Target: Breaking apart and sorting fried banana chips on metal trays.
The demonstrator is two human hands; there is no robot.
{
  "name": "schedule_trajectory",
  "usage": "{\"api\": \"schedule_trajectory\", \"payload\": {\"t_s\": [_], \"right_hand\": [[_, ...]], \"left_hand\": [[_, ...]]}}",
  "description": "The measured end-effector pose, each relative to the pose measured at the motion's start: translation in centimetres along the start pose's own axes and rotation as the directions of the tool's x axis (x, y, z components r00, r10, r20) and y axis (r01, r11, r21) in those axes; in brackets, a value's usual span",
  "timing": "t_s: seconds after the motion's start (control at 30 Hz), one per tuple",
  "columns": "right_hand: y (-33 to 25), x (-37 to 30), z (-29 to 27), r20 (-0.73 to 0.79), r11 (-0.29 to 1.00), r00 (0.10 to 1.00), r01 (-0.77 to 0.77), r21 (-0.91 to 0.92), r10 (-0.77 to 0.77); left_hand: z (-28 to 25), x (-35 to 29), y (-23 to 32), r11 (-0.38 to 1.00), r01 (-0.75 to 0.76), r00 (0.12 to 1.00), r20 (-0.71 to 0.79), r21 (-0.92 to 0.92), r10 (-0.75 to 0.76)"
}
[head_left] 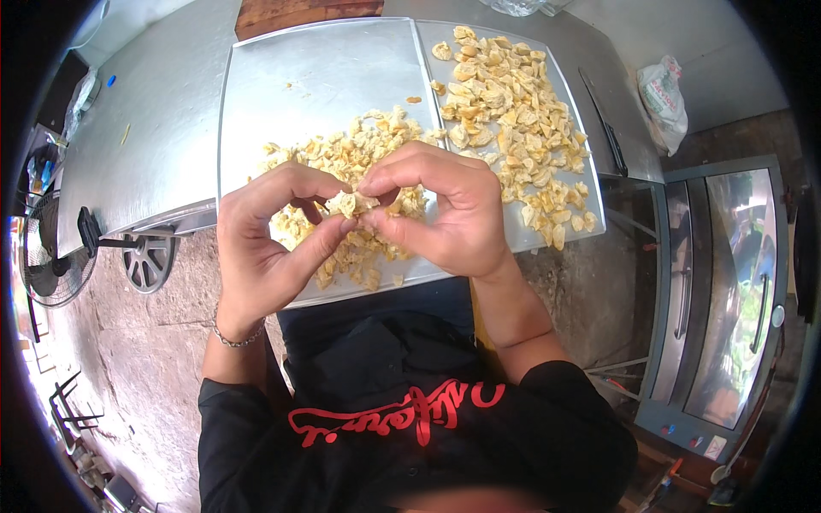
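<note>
Between my two hands is a small, pale yellow torn piece that looks like bread point(349, 203). My left hand point(269, 231) pinches its left side between thumb and fingertips. From the other side, the thumb and forefinger of my right hand point(453, 205) grip it. Just below and beyond them, a heap of similar torn pieces point(329, 154) lies on the near part of the left metal tray point(299, 68), partly hidden by my hands. Larger yellow chunks with golden crust point(513, 103) cover much of the right metal tray point(556, 64).
A dark-handled knife point(612, 141) lies right of the trays, near a white plastic bag point(663, 98). A wooden board point(308, 8) sits behind them. On the right stands a metal oven point(727, 291); at the left are a fan point(56, 248) and a grey wheel point(150, 262).
</note>
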State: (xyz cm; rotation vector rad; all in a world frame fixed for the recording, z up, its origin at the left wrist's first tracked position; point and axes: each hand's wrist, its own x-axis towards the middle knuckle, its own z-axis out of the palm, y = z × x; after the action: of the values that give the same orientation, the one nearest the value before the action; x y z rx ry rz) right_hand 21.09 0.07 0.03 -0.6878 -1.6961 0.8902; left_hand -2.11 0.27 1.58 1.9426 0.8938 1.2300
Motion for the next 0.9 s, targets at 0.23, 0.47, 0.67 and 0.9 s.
{"api": "schedule_trajectory", "payload": {"t_s": [0.23,0.47,0.67,0.9], "right_hand": [[0.0,0.1,-0.5,0.036,0.998,0.999,0.031,-0.053,-0.029],[0.5,-0.2,-1.2,-0.018,1.0,1.0,0.021,0.016,-0.021],[0.2,0.1,-0.2,-0.002,0.995,1.0,0.021,-0.098,-0.021],[-0.2,0.3,-0.2,0.072,0.977,0.993,0.107,-0.187,-0.095]], "left_hand": [[-0.2,-0.1,-0.4,0.999,-0.028,0.999,0.022,0.029,0.028],[-0.6,-0.1,-0.7,0.998,-0.037,0.998,-0.054,0.047,0.04],[0.4,0.0,0.2,1.0,0.014,0.999,-0.034,0.012,-0.014],[0.0,-0.2,0.1,0.996,0.004,1.0,-0.015,0.087,-0.003]]}}
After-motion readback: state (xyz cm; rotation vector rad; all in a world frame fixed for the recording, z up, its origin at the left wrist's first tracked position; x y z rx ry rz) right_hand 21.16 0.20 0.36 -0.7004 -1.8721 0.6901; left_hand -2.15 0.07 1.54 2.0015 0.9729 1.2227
